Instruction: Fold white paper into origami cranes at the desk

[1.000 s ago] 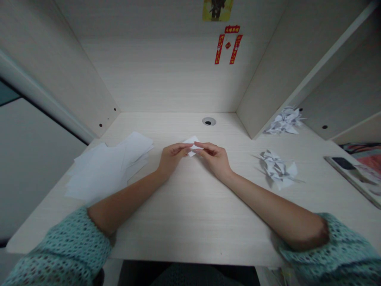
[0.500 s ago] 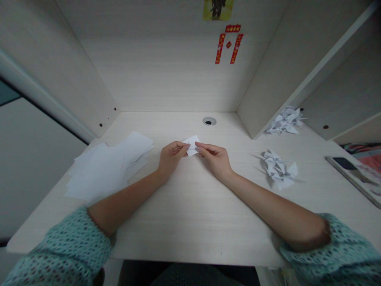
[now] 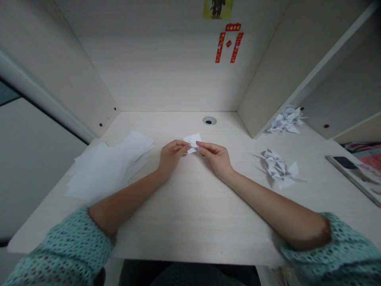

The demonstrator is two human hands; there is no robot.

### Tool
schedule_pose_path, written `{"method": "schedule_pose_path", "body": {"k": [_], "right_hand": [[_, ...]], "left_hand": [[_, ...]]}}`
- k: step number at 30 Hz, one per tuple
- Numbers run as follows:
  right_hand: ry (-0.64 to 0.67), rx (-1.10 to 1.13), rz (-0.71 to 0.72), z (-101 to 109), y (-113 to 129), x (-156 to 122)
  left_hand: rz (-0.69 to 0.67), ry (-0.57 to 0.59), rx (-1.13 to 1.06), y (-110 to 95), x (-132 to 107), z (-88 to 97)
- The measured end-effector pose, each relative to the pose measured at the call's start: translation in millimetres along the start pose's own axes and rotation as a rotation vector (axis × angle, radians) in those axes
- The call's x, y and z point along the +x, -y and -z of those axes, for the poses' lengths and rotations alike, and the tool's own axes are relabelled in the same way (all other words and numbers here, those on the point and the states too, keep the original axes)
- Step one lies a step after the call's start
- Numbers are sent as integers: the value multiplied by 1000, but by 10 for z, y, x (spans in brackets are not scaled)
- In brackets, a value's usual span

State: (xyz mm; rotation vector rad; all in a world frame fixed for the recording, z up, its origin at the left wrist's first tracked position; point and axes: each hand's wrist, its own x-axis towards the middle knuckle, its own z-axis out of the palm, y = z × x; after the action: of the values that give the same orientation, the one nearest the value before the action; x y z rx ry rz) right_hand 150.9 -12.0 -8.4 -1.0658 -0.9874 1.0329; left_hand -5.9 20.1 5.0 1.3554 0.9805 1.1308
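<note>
The small folded paper [image 3: 192, 142] is pinched between both my hands, just above the surface [image 3: 190, 214] near its middle. Compared with a moment ago it has turned slightly and looks more compact, my fingertips closer together on it, so I judge a crease is being pressed. My left hand [image 3: 172, 154] grips its left edge, my right hand [image 3: 216, 156] its right. Counted: one loose stack of blank sheets [image 3: 107, 167] to the left, two heaps of finished folded figures, one near [image 3: 278, 169], one farther back [image 3: 285, 120].
</note>
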Motion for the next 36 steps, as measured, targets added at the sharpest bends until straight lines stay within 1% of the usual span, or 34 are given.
{"method": "schedule_pose_path", "body": {"k": [8,15,19,23,36], "right_hand": [[18,36,-28,-10,38,-8],[24,10,-22,-12,29,-6],[38,-36,-39,-5,23,-16],[55,-55,-39,1,25,-27],[53,-14,-34,-13,23,-19]], "left_hand": [[-58,-76,53,-28,-17,-2],[-55,-89,73,25,-4,3],[-86,-102,94,4,-20,-3],[-81,-119,98,-26,-28,-11],[-64,-122,54,-4,-13,-15]]}}
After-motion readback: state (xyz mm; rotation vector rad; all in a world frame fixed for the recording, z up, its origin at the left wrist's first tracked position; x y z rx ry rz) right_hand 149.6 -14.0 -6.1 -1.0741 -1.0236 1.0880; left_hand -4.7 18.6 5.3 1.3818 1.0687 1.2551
